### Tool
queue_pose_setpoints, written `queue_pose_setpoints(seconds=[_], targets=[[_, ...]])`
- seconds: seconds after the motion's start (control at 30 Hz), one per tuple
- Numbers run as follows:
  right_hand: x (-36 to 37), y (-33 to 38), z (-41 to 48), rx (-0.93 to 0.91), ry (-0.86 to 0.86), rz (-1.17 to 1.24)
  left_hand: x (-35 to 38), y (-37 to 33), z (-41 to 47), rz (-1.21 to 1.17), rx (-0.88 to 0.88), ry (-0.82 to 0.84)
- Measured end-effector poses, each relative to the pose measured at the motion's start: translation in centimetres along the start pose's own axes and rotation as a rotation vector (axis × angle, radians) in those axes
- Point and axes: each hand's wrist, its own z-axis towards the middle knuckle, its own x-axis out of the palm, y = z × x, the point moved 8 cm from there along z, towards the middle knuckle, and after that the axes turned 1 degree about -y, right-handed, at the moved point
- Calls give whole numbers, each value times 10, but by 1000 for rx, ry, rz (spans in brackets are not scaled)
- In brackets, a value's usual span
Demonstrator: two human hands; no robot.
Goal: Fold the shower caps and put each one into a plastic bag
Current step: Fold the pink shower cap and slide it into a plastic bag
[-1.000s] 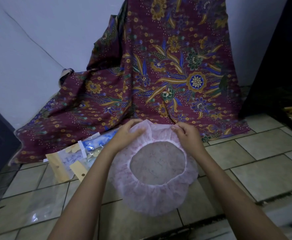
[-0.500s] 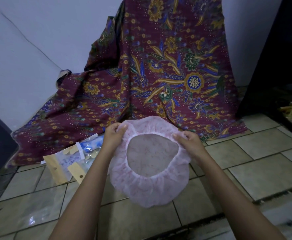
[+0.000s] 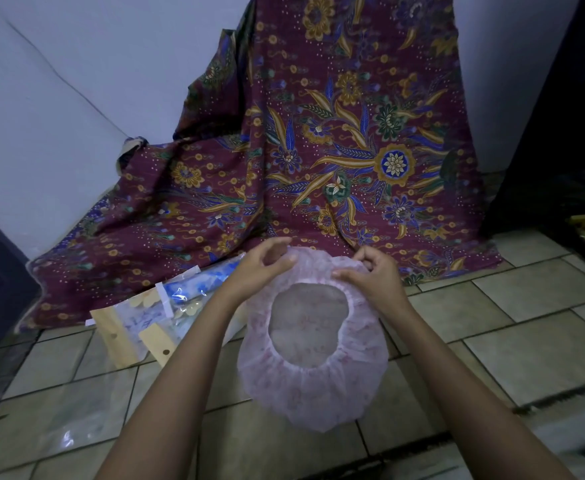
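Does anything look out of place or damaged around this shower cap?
Nothing damaged or spilled. The shower cap looks intact, its far rim pinched by left hand and right hand. The packets lie askew, overlapping, by the batik cloth.

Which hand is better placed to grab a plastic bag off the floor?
Probably the left hand: the plastic bags lie just beside its forearm, while the right hand would have to cross the shower cap.

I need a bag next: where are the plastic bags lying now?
In the head view, the plastic bags lie on the tiled floor, left of the pink shower cap, against the batik cloth's edge.
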Motion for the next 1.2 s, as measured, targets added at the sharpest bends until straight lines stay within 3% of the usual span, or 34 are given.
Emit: queue_pose_setpoints(seconds=[0.2, 0.27, 0.43, 0.53, 0.73, 1.0, 1.2], targets=[[16, 8, -2, -13, 110, 27, 20, -2, 11, 295, 24, 95], [13, 3, -2, 12, 96, 24, 18, 0, 13, 256, 20, 78], [8, -34, -7, 273, 160, 19, 2, 8, 15, 207, -7, -54], [5, -41, -7, 309, 150, -3, -5, 17, 13, 125, -68, -81], [-5, -30, 7, 204, 54, -20, -5, 32, 7, -91, -157, -40], [-14, -43, 3, 326, 123, -121, -34, 44, -3, -273, -182, -292], [-43, -39, 10, 218, -112, -138, -40, 60, -13, -389, -271, -316]])
